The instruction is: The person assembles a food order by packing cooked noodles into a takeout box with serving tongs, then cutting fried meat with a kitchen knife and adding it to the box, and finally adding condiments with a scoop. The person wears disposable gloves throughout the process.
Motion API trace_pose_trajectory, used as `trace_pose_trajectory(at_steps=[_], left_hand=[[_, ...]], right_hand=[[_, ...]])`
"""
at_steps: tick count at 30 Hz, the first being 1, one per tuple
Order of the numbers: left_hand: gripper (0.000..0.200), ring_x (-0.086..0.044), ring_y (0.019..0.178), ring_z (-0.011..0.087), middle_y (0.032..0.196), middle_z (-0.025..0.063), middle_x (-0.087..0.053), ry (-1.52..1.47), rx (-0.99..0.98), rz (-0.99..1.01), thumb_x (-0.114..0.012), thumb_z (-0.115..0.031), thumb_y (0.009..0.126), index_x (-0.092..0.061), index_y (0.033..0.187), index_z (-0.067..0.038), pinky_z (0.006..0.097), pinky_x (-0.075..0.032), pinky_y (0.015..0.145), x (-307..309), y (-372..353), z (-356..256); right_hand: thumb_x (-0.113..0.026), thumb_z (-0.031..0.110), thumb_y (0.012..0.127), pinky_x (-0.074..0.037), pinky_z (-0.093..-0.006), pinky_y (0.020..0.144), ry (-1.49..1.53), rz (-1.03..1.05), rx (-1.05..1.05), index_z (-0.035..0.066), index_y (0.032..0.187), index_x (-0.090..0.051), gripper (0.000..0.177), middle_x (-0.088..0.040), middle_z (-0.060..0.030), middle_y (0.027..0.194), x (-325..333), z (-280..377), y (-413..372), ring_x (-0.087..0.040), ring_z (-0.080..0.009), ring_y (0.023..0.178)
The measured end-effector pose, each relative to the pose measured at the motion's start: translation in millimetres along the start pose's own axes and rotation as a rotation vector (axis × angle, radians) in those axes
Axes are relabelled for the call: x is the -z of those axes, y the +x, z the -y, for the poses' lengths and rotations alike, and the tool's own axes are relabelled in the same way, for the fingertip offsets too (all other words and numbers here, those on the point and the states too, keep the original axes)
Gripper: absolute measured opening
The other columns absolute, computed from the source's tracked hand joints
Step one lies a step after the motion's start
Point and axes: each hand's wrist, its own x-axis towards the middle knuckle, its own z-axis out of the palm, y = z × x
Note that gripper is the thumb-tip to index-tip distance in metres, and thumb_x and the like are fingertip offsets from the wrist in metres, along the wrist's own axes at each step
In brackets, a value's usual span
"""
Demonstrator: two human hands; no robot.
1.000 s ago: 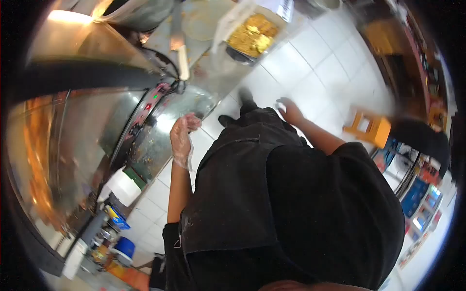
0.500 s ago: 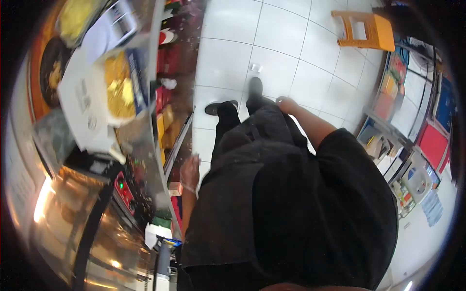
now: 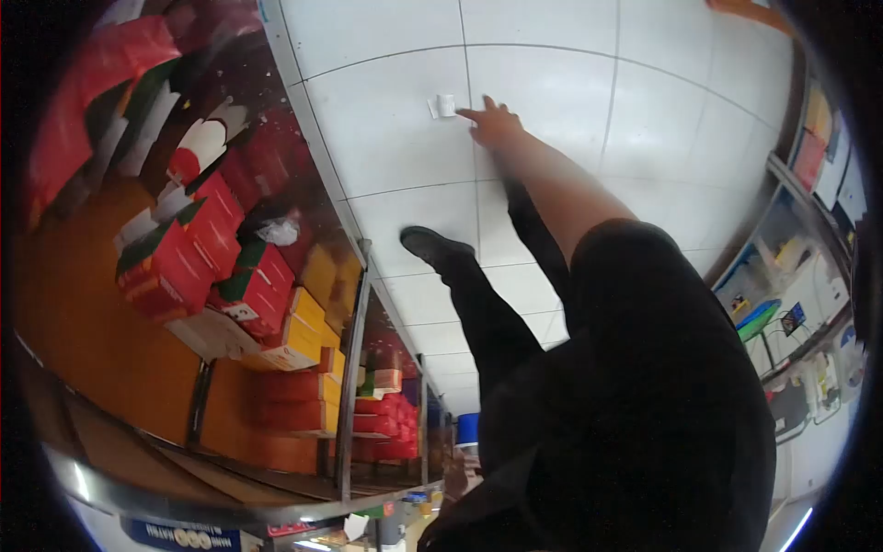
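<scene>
My right hand (image 3: 495,124) reaches down over the tiled floor, its fingers apart and nothing in them. Its fingertip is right beside a small white packet or piece of paper (image 3: 446,106) lying on the white tiles (image 3: 386,138); whether they touch is hard to tell. My left hand does not show clearly; only a blurred patch of skin near the bottom edge could be part of that arm. A dark shoe (image 3: 434,247) stands on the floor below the packet.
Along the left, an under-counter shelf (image 3: 92,313) holds red boxes (image 3: 175,271) and yellow boxes (image 3: 308,322). Its metal post (image 3: 354,386) stands near my legs. Shelving with assorted items (image 3: 782,267) lines the right. An orange stool edge (image 3: 750,11) shows at the top right.
I have bent down, so the floor and lower shelf appear closer. My right hand has moved from beside my leg to the white piece on the floor. My gloved left hand has dropped from clear view.
</scene>
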Motion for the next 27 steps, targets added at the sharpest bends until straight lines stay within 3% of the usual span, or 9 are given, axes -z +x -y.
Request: trace_pose_trajectory(at_steps=[5, 6, 9, 11, 17, 20, 21, 23, 27], left_hand=[[0.048, -0.068, 0.084, 0.0262, 0.101, 0.013, -0.07, 0.065, -0.008, -0.045, -0.05, -0.048, 0.101, -0.059, 0.127, -0.008, 0.0404, -0.052, 0.073, -2.7, -6.7, -15.3], [0.049, -0.068, 0.085, 0.0267, 0.102, 0.0134, -0.07, 0.072, -0.011, -0.043, -0.05, -0.048, 0.101, -0.059, 0.127, -0.008, 0.041, -0.052, 0.074, -2.4, -5.0, -16.1], [0.05, -0.068, 0.087, 0.0281, 0.104, 0.0146, -0.071, 0.065, -0.023, -0.002, -0.049, -0.049, 0.101, -0.06, 0.126, -0.007, 0.043, -0.053, 0.076, 3.1, -0.5, -13.4], [0.05, -0.068, 0.087, 0.0273, 0.105, 0.0145, -0.071, 0.05, -0.027, -0.007, -0.049, -0.048, 0.101, -0.06, 0.127, -0.007, 0.042, -0.053, 0.076, 1.0, 14.2, -10.2], [0.05, -0.069, 0.089, 0.0249, 0.107, 0.0143, -0.071, -0.432, 0.179, 0.153, -0.047, -0.046, 0.102, -0.06, 0.128, -0.006, 0.039, -0.053, 0.076, -14.1, 65.2, -0.9], [0.048, -0.069, 0.091, 0.0188, 0.107, 0.0106, -0.072, -0.284, -0.336, 0.167, -0.046, -0.046, 0.103, -0.062, 0.127, -0.007, 0.034, -0.052, 0.076, -53.1, 30.1, -23.9], [0.048, -0.069, 0.091, 0.0181, 0.107, 0.0101, -0.072, -0.252, -0.445, 0.156, -0.045, -0.045, 0.103, -0.062, 0.127, -0.007, 0.0331, -0.052, 0.076, -58.9, 24.8, -35.3], [0.048, -0.068, 0.092, 0.0166, 0.106, 0.0091, -0.072, -0.186, -0.658, 0.124, -0.045, -0.044, 0.104, -0.062, 0.126, -0.006, 0.0314, -0.051, 0.077, -66.1, 17.3, -51.6], [0.049, -0.062, 0.1, 0.0129, 0.119, 0.0067, -0.065, 0.103, -1.038, 0.138, -0.046, -0.037, 0.106, -0.055, 0.134, 0.002, 0.0251, -0.049, 0.085, -62.8, -27.5, -109.5]], right_hand=[[-0.053, 0.025, 0.094, -0.05, -0.0503, 0.099, 0.12, 0.08, 0.039, 0.041, 0.145, -0.046, 0.054, -0.033, -0.0135, 0.152, -48.4, 67.3, 88.3, -0.049, -0.0383, 0.128], [-0.05, 0.02, 0.094, -0.052, -0.047, 0.094, 0.086, 0.006, 0.05, 0.025, 0.141, -0.052, 0.048, -0.046, -0.0154, 0.139, -71.5, 70.8, 97.4, -0.055, -0.0361, 0.12], [-0.049, 0.02, 0.094, -0.051, -0.0469, 0.094, 0.164, 0.042, 0.19, 0.008, 0.133, -0.055, 0.041, -0.056, -0.0193, 0.128, -121.9, 51.6, 96.9, -0.058, -0.0369, 0.114], [-0.05, 0.024, 0.095, -0.049, -0.0479, 0.096, 0.108, 0.111, 0.378, 0.0, 0.125, -0.056, 0.039, -0.061, -0.0223, 0.118, -123.4, 25.1, 54.4, -0.059, -0.0383, 0.111], [-0.068, 0.02, 0.082, -0.049, -0.0509, 0.078, 0.321, 0.16, 0.296, 0.002, 0.113, -0.057, 0.038, -0.065, -0.0233, 0.096, -86.5, -42.4, -166.6, -0.063, -0.0413, 0.091], [-0.075, 0.011, 0.081, -0.054, -0.0415, 0.078, 0.442, 0.32, 0.208, 0.005, 0.127, -0.05, 0.053, -0.065, -0.0162, 0.093, -14.1, -21.4, -283.6, -0.066, -0.0296, 0.086], [-0.077, 0.006, 0.079, -0.055, -0.0366, 0.075, 0.554, 0.069, 0.614, 0.006, 0.134, -0.047, 0.063, -0.065, -0.0127, 0.093, -32.1, -30.2, -302.2, -0.065, -0.0207, 0.084], [-0.077, 0.007, 0.081, -0.054, -0.0335, 0.08, 0.734, 0.583, 0.13, 0.01, 0.149, -0.038, 0.079, -0.06, -0.0119, 0.116, 36.2, 23.8, -372.9, -0.06, -0.0166, 0.097], [-0.066, -0.001, 0.091, -0.052, -0.0271, 0.081, 1.259, 0.892, 0.203, 0.014, 0.136, -0.054, 0.048, -0.055, -0.0021, 0.108, 136.8, 164.6, -518.5, -0.057, -0.0131, 0.101]])
